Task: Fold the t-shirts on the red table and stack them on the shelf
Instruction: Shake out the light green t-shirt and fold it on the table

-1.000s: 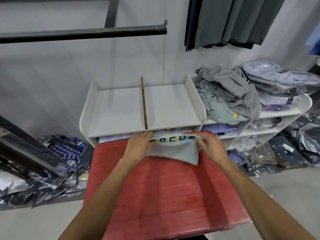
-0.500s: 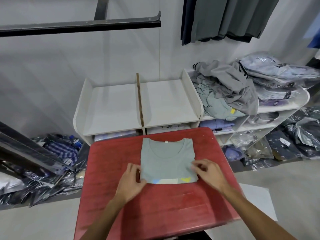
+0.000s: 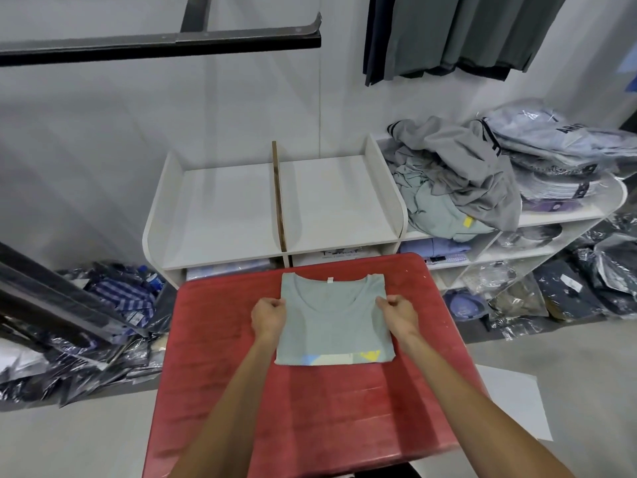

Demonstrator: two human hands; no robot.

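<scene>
A pale grey-green cotton t-shirt, folded into a neat rectangle with its round neckline turned toward the far edge, lies flat on the red rectangular table, closer to the far edge than the near one and roughly midway between the side edges. A strip of pale blue and yellow print shows along the fold nearest the person. The left hand has its fingers curled and pinches the shirt's left edge a little below the shoulder; the right hand is curled the same way and pinches the right edge opposite it. Just past the table's far edge stands a white wooden shelf unit, its top split by a thin brown divider into two bays. To the right of those bays a heap of loose grey and mint garments sits on the same unit, seemingly beside clear-bagged shirts, though the corner is blurred
</scene>
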